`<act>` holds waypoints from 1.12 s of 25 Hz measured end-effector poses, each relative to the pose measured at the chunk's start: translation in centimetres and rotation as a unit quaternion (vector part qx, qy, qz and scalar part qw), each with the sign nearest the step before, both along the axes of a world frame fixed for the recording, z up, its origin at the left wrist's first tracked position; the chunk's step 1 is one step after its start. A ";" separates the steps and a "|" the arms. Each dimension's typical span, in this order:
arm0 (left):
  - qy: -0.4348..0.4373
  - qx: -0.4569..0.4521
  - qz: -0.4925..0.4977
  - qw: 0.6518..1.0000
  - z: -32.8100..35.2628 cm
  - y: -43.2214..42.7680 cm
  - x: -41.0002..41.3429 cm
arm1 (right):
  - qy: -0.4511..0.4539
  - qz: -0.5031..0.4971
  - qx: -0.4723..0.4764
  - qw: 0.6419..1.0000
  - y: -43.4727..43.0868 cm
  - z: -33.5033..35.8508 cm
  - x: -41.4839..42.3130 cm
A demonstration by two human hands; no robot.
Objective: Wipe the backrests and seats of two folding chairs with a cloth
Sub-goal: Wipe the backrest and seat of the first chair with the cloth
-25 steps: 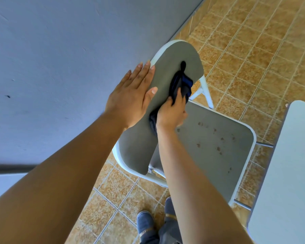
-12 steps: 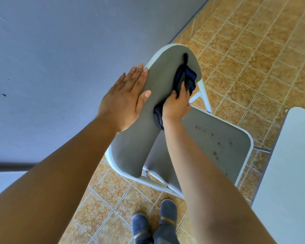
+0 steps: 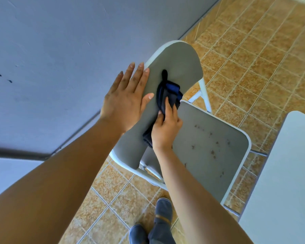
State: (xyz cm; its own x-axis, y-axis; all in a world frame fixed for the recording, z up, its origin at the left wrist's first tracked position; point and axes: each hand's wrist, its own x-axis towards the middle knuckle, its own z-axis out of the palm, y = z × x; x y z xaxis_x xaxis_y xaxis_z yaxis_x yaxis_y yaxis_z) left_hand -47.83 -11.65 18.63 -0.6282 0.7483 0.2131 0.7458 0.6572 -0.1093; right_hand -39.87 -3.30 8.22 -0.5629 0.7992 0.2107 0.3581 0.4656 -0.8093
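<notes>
A folding chair with a white frame stands below me. Its grey backrest (image 3: 176, 62) runs from upper right to lower left. Its grey seat (image 3: 209, 152) carries several small dark spots. My left hand (image 3: 125, 97) lies flat on the backrest's left edge, fingers straight, thumb on the grey face. My right hand (image 3: 165, 127) presses a dark blue cloth (image 3: 167, 92) against the middle of the backrest's front face. A dark tail of the cloth points up the backrest.
A grey wall (image 3: 60, 50) rises close on the left behind the chair. A pale flat surface (image 3: 285, 182) fills the right edge beside the seat. Orange floor tiles (image 3: 253, 50) spread around. My grey shoes (image 3: 158, 224) stand at the chair's near leg.
My right hand and the cloth slid down the backrest from near its top to its middle. My left hand stays on the backrest's left edge. The camera view shifted slightly.
</notes>
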 end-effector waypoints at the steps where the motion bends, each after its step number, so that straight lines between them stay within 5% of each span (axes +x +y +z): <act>1: 0.009 -0.005 0.007 1.000 -0.4 -0.4 1.0 | -0.022 0.010 0.006 1.000 0.2 -0.9 1.5; 5: 0.026 -0.014 0.019 0.999 -2.9 -2.6 6.3 | -0.124 0.041 0.049 0.990 1.7 -4.0 9.1; 15: -0.155 -0.023 0.086 0.984 -14.5 -5.0 22.4 | -0.251 0.099 0.119 0.956 3.9 -7.3 25.5; 23: -0.264 -0.050 0.133 0.954 -22.3 0.3 28.6 | -0.353 0.210 0.194 0.891 7.8 -12.3 27.8; 28: -0.280 -0.058 0.162 0.944 -26.8 2.4 29.5 | -0.350 0.217 0.198 0.889 7.8 -16.3 26.6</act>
State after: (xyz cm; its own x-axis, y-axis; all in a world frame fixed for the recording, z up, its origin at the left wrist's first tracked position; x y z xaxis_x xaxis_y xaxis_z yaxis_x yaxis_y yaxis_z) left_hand -18.32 -9.26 -8.19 -0.8182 0.4945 -0.2931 0.4689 0.8691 0.1574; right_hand -13.22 4.48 -8.12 -0.9047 0.4150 -0.0967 0.4261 0.8824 -0.1994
